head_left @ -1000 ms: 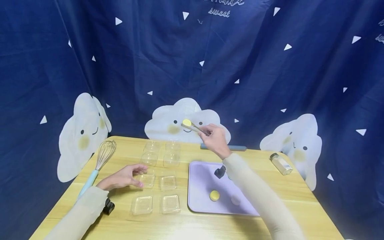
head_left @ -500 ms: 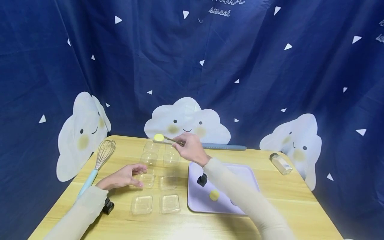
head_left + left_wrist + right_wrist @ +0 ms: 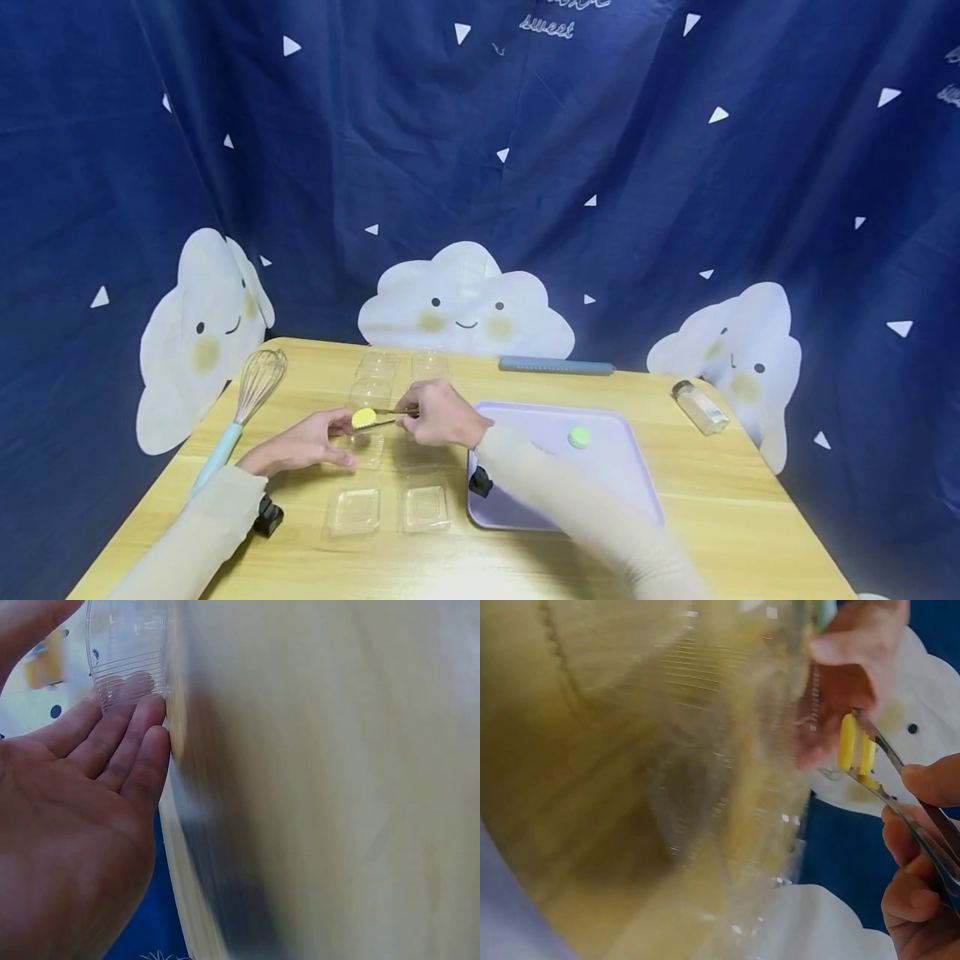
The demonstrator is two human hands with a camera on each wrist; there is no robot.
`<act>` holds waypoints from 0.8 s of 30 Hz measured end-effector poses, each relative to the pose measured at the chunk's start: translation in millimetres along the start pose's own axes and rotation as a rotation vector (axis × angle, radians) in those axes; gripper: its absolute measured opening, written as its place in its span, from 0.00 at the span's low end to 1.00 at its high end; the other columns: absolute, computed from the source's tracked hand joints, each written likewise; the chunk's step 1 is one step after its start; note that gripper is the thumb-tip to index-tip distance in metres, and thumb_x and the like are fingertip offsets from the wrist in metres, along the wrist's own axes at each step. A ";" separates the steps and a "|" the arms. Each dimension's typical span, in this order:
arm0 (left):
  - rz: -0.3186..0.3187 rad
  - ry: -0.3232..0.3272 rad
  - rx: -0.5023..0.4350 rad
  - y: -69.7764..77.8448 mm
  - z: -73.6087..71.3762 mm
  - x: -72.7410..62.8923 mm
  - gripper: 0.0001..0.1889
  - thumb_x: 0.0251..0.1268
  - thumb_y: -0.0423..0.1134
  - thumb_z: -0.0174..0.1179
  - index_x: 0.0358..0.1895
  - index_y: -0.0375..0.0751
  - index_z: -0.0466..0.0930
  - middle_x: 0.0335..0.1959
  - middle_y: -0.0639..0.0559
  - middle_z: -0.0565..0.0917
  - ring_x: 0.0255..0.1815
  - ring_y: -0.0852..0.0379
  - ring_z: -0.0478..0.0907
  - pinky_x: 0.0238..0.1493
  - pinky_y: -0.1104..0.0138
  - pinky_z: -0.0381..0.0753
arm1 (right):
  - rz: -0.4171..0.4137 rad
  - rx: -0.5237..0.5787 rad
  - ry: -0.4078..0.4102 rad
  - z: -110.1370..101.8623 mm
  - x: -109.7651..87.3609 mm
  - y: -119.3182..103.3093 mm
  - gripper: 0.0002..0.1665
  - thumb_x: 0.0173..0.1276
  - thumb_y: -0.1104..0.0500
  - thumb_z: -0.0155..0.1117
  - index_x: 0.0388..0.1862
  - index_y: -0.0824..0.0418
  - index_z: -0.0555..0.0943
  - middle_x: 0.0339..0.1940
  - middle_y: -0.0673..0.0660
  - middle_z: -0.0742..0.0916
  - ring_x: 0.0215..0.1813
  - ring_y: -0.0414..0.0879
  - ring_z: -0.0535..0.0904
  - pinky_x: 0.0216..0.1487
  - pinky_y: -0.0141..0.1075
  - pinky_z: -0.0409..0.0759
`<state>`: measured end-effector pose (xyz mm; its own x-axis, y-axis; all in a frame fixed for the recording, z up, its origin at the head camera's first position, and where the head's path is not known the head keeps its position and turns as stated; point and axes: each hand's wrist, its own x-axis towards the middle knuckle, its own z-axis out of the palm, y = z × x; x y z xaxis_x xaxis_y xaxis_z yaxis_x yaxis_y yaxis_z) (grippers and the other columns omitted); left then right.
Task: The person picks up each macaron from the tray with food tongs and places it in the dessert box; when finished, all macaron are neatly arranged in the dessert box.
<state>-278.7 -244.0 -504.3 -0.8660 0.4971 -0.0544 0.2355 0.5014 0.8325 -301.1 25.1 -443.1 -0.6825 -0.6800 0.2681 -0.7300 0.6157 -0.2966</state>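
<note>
My right hand (image 3: 442,414) grips metal tongs (image 3: 885,746), whose tips pinch a yellow macaron (image 3: 364,417). In the right wrist view the macaron's two yellow shells show with a pale filling between them. In the head view the macaron overlaps the far side of a clear plastic container (image 3: 367,452). My left hand (image 3: 303,442) rests at that container's left side, thumb and fingers apart. The left wrist view has its fingertips against the ribbed clear wall (image 3: 127,682), with the fingers fairly straight.
Several more clear containers (image 3: 356,511) stand in two columns. To their right lies a lilac tray (image 3: 633,467) bearing a green macaron (image 3: 579,437), partly covered by my right sleeve. A whisk (image 3: 258,387), a blue-grey bar (image 3: 555,366) and a dark-capped jar (image 3: 701,408) lie around the table.
My right hand has carried the yellow macaron in the tongs leftward and down, from above the table's back edge to the container by my left hand. The left hand has stayed in place.
</note>
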 end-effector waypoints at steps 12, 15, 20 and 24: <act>0.055 -0.010 0.043 -0.3 -0.5 -0.5 0.43 0.53 0.42 0.76 0.70 0.26 0.66 0.67 0.29 0.75 0.64 0.35 0.75 0.67 0.50 0.76 | -0.001 -0.026 -0.116 26.3 -3.8 -1.4 0.11 0.64 0.55 0.69 0.44 0.55 0.90 0.41 0.48 0.91 0.35 0.31 0.79 0.38 0.17 0.77; 0.058 -0.011 0.052 -1.1 -0.2 -0.4 0.43 0.54 0.42 0.76 0.70 0.26 0.67 0.66 0.29 0.76 0.63 0.36 0.75 0.66 0.52 0.77 | -0.012 -0.044 -0.126 28.9 -4.2 -1.5 0.12 0.64 0.55 0.70 0.44 0.55 0.90 0.41 0.48 0.91 0.34 0.30 0.78 0.38 0.16 0.76; 0.045 -0.012 0.044 0.4 1.0 -1.0 0.42 0.54 0.43 0.75 0.70 0.28 0.67 0.66 0.31 0.76 0.64 0.37 0.75 0.67 0.46 0.76 | -0.004 -0.050 -0.144 28.6 -4.6 -0.6 0.12 0.64 0.54 0.70 0.44 0.54 0.90 0.41 0.48 0.91 0.33 0.30 0.77 0.37 0.17 0.76; 0.035 -0.013 0.030 2.5 1.2 -1.5 0.42 0.55 0.43 0.75 0.71 0.29 0.67 0.66 0.32 0.76 0.64 0.37 0.75 0.67 0.47 0.76 | 0.003 -0.045 -0.177 27.1 -4.4 1.6 0.12 0.65 0.54 0.70 0.45 0.55 0.90 0.41 0.48 0.91 0.30 0.30 0.76 0.32 0.18 0.74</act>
<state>-276.2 -242.6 -502.8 -0.8511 0.5240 -0.0331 0.2789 0.5046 0.8171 -298.3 18.3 -469.6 -0.6702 -0.7354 0.1002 -0.7319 0.6323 -0.2543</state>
